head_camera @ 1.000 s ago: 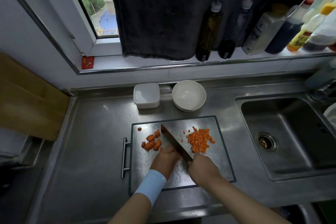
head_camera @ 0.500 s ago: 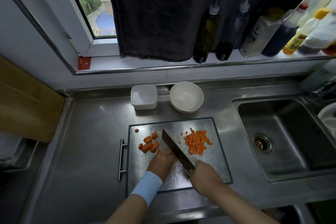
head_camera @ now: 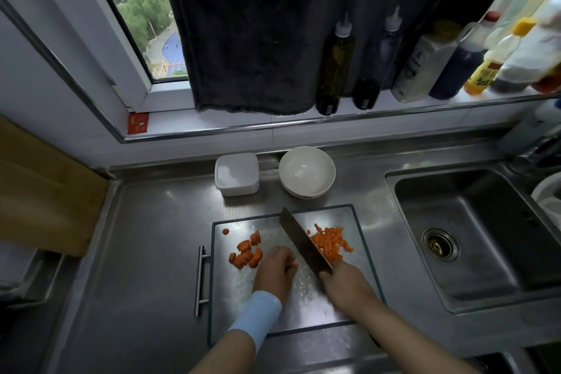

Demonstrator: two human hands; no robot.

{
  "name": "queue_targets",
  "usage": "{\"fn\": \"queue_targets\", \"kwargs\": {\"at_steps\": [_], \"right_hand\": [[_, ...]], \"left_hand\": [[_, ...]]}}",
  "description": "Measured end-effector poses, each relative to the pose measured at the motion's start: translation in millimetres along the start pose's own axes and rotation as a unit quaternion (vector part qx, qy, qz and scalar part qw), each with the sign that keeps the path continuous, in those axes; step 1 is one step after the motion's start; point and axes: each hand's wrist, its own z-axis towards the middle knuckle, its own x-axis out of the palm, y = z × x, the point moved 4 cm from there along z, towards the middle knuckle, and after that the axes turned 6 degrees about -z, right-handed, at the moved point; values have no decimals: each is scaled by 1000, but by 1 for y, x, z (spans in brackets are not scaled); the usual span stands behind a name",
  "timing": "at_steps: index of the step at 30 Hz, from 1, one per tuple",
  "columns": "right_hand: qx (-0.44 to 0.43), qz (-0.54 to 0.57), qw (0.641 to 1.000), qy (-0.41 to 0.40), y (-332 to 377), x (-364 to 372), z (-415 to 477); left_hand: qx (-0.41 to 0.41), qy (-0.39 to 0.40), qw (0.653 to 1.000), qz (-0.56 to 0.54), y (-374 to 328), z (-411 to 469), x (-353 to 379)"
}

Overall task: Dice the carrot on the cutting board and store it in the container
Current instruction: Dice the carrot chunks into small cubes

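The chief danger, I judge, is blade meeting fingertip: the left hand (head_camera: 274,270) curls its fingers down over a small orange carrot piece (head_camera: 294,264), only a sliver showing at the hand's three o'clock edge, and the dark broad-bladed steel cleaver (head_camera: 303,241) stands just beside those knuckles. So short a stub could roll or shoot out under pressure. The right hand (head_camera: 346,285) is wrapped tight round the cleaver's hidden handle, blade pointing to eleven o'clock. Dice could scatter too: the heap of small orange carrot cubes (head_camera: 329,241) lies just beside the blade, at two o'clock on the steel cutting board with a dark rim (head_camera: 306,304). Uncut orange carrot chunks (head_camera: 246,252) wait near the left hand, at its ten o'clock. The white square plastic container (head_camera: 236,173) sits on the steel worktop (head_camera: 145,237) beyond the board, at the left hand's eleven o'clock, well apart from both hands.
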Motion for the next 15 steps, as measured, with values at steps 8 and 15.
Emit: {"fn": "queue_targets", "kwargs": {"at_steps": [8, 15], "right_hand": [[-19, 46, 999, -13, 2, -9, 0], [-15, 64, 998, 8, 15, 12, -8]], "left_hand": [[-112, -36, 988, -96, -23, 17, -15], [-53, -66, 996, -10, 20, -18, -65]]}}
